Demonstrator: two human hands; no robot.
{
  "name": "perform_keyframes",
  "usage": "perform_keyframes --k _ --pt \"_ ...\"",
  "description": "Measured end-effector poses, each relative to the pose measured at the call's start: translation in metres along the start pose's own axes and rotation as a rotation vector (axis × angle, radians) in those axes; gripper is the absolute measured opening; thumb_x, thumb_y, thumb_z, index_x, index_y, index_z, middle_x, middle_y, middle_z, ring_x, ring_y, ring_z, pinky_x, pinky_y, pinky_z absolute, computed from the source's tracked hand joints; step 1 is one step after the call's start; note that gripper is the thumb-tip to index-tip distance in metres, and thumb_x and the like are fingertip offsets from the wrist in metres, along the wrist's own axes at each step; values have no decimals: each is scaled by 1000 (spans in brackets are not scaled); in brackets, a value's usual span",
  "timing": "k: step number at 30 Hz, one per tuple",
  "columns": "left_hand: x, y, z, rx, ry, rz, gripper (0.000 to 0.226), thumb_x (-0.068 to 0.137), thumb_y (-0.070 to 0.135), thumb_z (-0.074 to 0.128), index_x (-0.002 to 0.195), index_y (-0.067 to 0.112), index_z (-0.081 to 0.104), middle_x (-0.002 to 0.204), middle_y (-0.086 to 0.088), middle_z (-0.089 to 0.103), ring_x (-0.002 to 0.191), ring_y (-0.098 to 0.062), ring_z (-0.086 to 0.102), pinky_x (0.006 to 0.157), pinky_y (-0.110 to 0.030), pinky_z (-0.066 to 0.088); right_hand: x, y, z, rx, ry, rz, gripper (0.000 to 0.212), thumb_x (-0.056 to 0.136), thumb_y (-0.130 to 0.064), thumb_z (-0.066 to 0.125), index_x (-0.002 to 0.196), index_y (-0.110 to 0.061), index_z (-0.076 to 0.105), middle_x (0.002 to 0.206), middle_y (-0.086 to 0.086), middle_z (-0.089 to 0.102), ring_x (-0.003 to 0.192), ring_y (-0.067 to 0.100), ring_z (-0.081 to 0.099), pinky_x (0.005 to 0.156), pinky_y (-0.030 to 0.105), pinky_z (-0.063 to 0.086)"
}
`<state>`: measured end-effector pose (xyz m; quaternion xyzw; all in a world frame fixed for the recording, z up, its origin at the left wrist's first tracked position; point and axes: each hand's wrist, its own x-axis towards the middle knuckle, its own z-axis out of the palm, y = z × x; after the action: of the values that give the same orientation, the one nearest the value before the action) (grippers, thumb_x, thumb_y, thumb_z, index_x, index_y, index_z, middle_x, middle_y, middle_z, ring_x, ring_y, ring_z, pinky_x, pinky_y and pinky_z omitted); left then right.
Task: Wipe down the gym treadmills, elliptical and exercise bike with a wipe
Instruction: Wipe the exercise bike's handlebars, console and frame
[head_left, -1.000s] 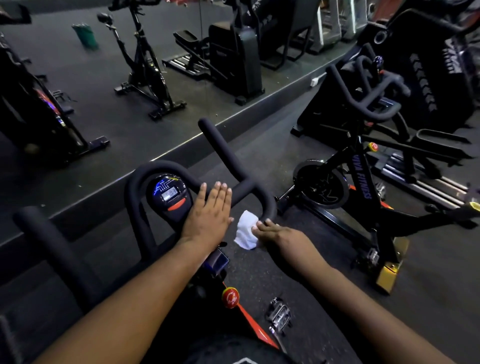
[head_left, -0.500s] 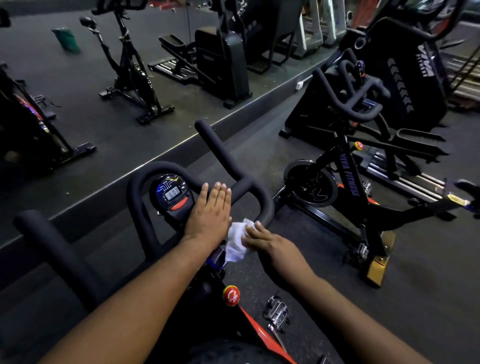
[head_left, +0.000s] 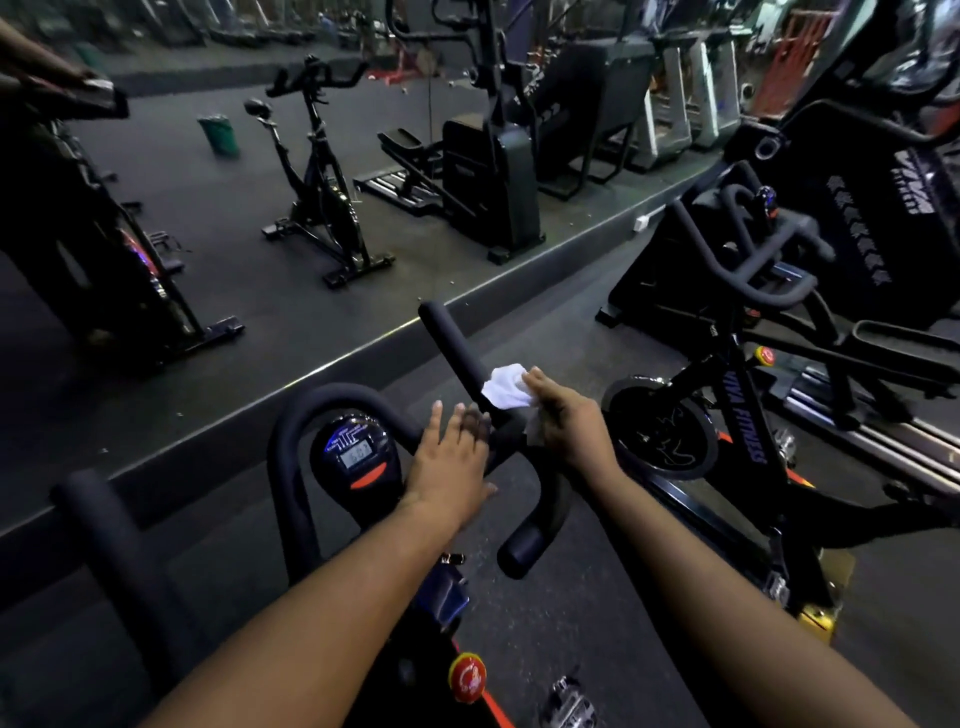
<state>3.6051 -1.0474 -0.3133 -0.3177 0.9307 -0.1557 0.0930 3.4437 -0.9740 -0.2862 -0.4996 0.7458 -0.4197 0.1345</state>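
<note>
Right hand (head_left: 563, 415) slid the wipe (head_left: 506, 391) up the handlebar (head_left: 457, 348)
Fingers pinch it; left hand (head_left: 451, 462) lies flat, fingers straight; rub all around

Single head-worn camera looking forward and down, hovering close over an exercise bike's handlebar (head_left: 452, 343), facing a mirrored wall (head_left: 311, 208)

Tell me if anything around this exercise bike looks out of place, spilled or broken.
Nothing stands out. The right hand holds the wipe against the handlebar, the left hand rests flat on the bar, and the console is lit.
</note>
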Motion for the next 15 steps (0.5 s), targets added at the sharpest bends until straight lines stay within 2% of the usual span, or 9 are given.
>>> perform_keyframes --k 3,4,7,8,11,15 --pt "8 1 0 -35 61 -45 102 96 74 30 160 3 -6 169 -20 1 157 -34 -1 117 -65 -19 40 -19 4 -52 -63 -90 67 77 -34 46 140 -17 62 151 6 50 132 16 53 111 30 42" --pt "9 1 1 -43 71 -44 102 96 74 30 160 3 -5 169 -21 3 157 -35 0 116 -65 -19 52 -25 5 -69 -85 -116 68 77 -32 42 141 -16 60 152 6 49 133 15 51 110 29 41" --pt "10 1 2 -80 68 -44 97 98 69 31 160 3 -2 168 -24 1 157 -36 -1 115 -65 -23 93 -37 16 -122 -153 -214 64 84 2 48 146 -13 55 158 6 41 144 20 42 117 32 36" --pt "10 1 1 -96 69 -40 95 99 68 32 161 3 0 169 -24 1 157 -36 1 115 -64 -23 105 -38 20 -146 -166 -240 65 85 5 50 147 -14 53 159 5 39 145 21 41 117 34 36" --pt "11 1 1 -113 64 -30 90 101 65 30 161 4 2 169 -22 3 156 -36 6 117 -65 -17 143 -42 39 -254 -221 -351 59 92 -8 59 148 -22 52 163 -1 33 145 21 41 110 38 42" --pt "13 1 2 -93 36 -21 88 101 66 27 162 6 5 169 -19 5 157 -35 2 117 -65 -14 157 -30 57 -429 -266 -445 58 98 -17 56 154 -27 42 166 -2 26 151 18 30 101 37 46"
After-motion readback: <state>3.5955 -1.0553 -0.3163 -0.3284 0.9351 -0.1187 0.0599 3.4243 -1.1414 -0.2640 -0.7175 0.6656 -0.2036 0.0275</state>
